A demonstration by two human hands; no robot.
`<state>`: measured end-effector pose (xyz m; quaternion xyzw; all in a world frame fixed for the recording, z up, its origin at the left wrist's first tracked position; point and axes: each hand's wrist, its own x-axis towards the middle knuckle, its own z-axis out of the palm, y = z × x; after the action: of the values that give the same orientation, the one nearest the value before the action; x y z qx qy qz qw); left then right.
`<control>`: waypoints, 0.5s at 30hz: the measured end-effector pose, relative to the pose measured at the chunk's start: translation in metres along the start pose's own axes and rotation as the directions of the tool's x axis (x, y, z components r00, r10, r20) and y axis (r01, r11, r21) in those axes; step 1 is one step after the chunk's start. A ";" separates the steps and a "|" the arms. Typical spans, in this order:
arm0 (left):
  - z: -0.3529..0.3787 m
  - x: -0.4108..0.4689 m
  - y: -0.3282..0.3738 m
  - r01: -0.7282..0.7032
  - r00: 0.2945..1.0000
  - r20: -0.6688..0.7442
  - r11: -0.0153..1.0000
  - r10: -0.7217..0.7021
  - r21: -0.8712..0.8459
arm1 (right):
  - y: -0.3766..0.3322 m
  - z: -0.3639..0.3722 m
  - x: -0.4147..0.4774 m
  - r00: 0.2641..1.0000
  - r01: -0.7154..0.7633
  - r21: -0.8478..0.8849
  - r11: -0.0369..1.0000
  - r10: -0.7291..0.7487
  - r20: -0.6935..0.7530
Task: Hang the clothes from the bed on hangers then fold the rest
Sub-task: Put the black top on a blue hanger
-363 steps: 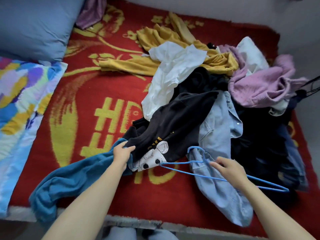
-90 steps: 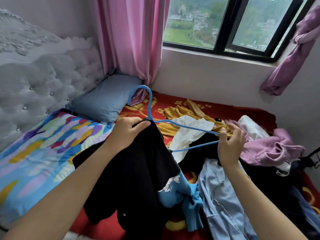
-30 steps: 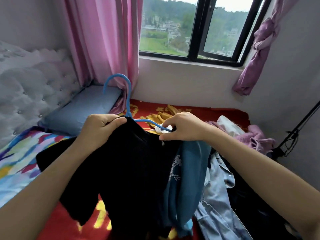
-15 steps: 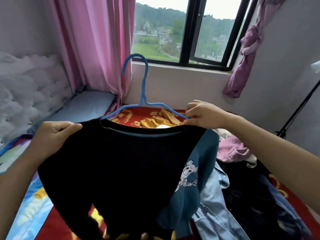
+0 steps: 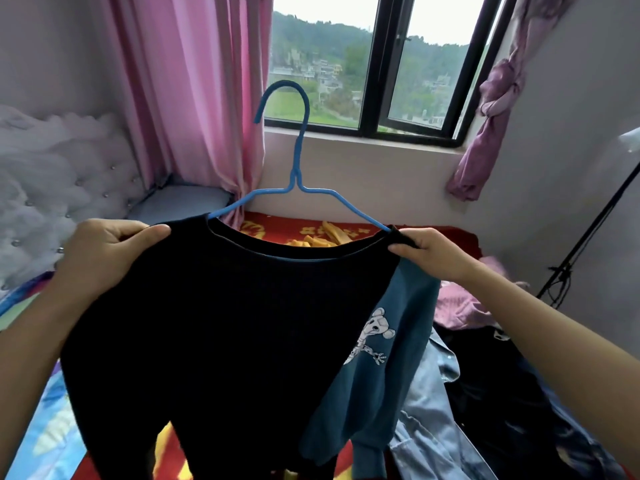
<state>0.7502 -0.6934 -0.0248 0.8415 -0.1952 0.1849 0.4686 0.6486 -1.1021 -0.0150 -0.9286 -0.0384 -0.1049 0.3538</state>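
A black sweatshirt [image 5: 221, 327] with a teal sleeve and a white cartoon mouse print hangs on a blue wire hanger [image 5: 298, 161], held up in front of me over the bed. My left hand [image 5: 104, 254] grips its left shoulder. My right hand [image 5: 433, 254] pinches its right shoulder where the hanger arm ends. The hook stands upright above the neckline. More clothes lie on the red bed cover [image 5: 273, 226]: a yellow garment [image 5: 318, 237], a pink one [image 5: 460, 306], a light denim shirt [image 5: 433, 427] and dark items [image 5: 512, 393].
A window [image 5: 374, 64] with pink curtains [image 5: 194, 91] is straight ahead. A padded headboard [image 5: 52, 174], a grey-blue pillow [image 5: 180, 202] and a multicoloured quilt [image 5: 45, 427] are on the left. A black stand [image 5: 588, 230] leans by the right wall.
The sweatshirt has been raised and spread on the hanger. My hands moved apart to its two shoulders, and the hook now stands higher against the window.
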 end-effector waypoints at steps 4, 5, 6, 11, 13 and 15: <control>0.010 0.003 0.019 -0.111 0.994 0.020 0.994 0.111 0.006 | -0.037 0.012 0.011 0.985 0.162 -0.064 0.985 -0.165 -0.051; 0.012 0.004 0.027 -0.136 0.991 0.011 0.991 0.136 0.016 | -0.048 0.013 0.014 0.976 0.202 -0.063 0.977 -0.206 -0.072; 0.012 0.005 0.032 -0.144 0.989 -0.015 0.990 0.144 0.013 | -0.058 0.010 0.017 0.970 0.223 -0.057 0.973 -0.228 -0.090; -0.009 0.015 0.043 -0.094 0.984 -0.155 0.995 0.088 -0.027 | -0.075 -0.026 0.027 0.984 0.169 -0.085 0.982 -0.173 -0.044; -0.019 0.020 0.044 -0.080 0.983 -0.172 0.996 0.072 -0.038 | -0.069 -0.031 0.028 0.989 0.117 0.007 0.993 -0.116 -0.096; -0.025 0.023 0.048 -0.095 0.987 -0.134 0.995 0.090 -0.027 | -0.067 -0.029 0.031 0.983 0.091 0.121 0.989 -0.069 -0.173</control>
<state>0.7430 -0.6985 0.0332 0.8095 -0.2056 0.2585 0.4854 0.6645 -1.0714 0.0565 -0.8896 -0.0523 -0.1944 0.4101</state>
